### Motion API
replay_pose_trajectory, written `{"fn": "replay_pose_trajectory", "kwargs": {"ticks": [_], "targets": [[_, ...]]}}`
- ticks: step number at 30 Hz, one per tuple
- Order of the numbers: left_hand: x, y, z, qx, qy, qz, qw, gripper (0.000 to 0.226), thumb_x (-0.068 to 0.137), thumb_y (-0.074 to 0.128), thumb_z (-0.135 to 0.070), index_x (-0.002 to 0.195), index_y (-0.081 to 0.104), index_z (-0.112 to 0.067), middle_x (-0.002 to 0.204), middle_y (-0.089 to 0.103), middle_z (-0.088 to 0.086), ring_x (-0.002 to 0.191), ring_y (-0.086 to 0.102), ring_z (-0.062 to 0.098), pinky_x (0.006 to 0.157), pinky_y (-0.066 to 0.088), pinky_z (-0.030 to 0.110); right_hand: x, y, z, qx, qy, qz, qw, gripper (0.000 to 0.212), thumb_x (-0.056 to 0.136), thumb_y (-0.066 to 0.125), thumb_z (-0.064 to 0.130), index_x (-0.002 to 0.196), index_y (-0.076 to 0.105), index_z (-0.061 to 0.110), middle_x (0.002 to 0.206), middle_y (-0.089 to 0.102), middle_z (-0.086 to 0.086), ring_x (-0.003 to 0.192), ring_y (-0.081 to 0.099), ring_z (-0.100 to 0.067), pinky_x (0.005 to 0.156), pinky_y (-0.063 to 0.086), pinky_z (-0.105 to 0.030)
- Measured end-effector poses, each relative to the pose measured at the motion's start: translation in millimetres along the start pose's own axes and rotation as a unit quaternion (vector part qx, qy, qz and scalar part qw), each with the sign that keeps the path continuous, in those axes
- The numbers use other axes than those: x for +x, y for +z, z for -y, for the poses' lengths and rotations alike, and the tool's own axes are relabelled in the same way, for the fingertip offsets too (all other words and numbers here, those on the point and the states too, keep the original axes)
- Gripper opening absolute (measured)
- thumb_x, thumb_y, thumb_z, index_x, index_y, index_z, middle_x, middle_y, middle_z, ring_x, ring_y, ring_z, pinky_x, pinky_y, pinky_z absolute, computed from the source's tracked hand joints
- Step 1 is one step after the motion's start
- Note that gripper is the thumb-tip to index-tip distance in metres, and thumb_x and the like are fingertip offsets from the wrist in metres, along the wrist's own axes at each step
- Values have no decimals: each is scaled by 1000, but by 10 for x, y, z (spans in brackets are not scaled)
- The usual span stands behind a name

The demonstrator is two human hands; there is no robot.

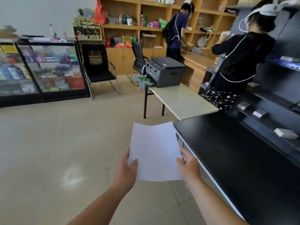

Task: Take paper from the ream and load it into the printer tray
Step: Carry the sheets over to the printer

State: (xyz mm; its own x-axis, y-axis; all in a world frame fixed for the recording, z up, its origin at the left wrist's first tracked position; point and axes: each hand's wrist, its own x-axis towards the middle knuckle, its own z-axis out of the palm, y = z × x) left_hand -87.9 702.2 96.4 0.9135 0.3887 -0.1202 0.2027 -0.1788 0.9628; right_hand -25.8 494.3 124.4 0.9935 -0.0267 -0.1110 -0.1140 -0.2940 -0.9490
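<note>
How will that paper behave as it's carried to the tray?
Probably floppy: the paper already bows along a crease near its far edge, held only at the near corners by the left hand and right hand. It looks thin, so likely light and apt to flutter or buckle entering the tray.

A black desk [235,153] runs along the right side, and a pale desk [183,101] stands further away on the tiled floor [56,143]. Two black chairs [99,69] stand near a glass display case [48,70]. Wooden shelves [129,26] cover the back wall. Two people [240,59] in dark clothes stand with their backs turned.
</note>
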Motion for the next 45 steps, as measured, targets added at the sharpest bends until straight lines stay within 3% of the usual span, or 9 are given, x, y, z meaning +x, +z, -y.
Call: {"fn": "replay_pose_trajectory", "kwargs": {"ticks": [4,10,14,18,23,27,32,41,45], "targets": [[308,-128,3,-14,-12,-18,1000,47,95,50,-18,138,47,-38,121,63,-23,109,61,0,98,49,37,322,275,53,-3,23,10,1000,53,88,43,-2,125,65,28,92,74,28,81,71,2,73,56,-22],[871,-263,-38,-15,-19,-44,999,44,95,52,-13,124,47,-46,108,58,-34,94,58,-17,77,44,17,863,669,240,7,33,42,999,69,89,39,-6,83,67,57,86,73,34,75,68,5,71,53,-21],[1421,-296,10,-7,-27,-49,998,45,93,53,-16,131,51,-40,117,64,-25,105,62,-1,88,51,31,1367,933,324,9,30,46,998,62,89,41,-4,94,61,55,83,70,40,81,68,11,72,58,-27],[2056,-290,-30,-1,-38,-59,998,46,93,52,-18,131,50,-44,119,65,-23,106,63,2,89,54,37,1986,1176,384,28,38,64,997,57,88,42,0,116,65,44,97,74,29,86,69,8,73,58,-26],[2856,-313,-244,-7,-35,-83,996,48,95,51,-11,127,48,-47,112,63,-30,94,59,-16,74,47,16,2789,1464,612,57,47,83,994,56,88,42,-1,121,64,38,97,75,29,88,71,6,80,60,-28],[3444,-431,-310,-28,-44,-103,993,49,96,53,-16,141,45,-34,123,63,-18,106,61,0,87,50,28,3334,1752,840,67,48,97,992,53,89,44,-2,107,65,43,97,77,23,89,73,-2,77,61,-31],[4202,-648,-382,-39,-36,-99,994,48,97,50,-11,136,45,-39,119,62,-20,100,57,-12,71,48,9,4001,2237,1031,61,39,95,993,51,89,46,-2,115,65,38,105,76,15,94,73,-6,78,61,-31],[5995,-1191,-197,-44,-33,-78,995,51,93,53,-25,135,43,-51,130,59,-26,118,58,3,103,49,42,5349,3352,1444,42,50,81,995,53,87,47,2,123,64,35,110,75,15,93,72,-1,74,60,-26],[6753,-1451,-209,-53,-32,-74,995,52,94,53,-19,132,45,-54,129,60,-26,117,58,0,103,48,40,5873,3819,1702,47,50,69,995,52,88,47,-1,120,65,36,109,73,16,92,71,4,69,57,-20]]}}
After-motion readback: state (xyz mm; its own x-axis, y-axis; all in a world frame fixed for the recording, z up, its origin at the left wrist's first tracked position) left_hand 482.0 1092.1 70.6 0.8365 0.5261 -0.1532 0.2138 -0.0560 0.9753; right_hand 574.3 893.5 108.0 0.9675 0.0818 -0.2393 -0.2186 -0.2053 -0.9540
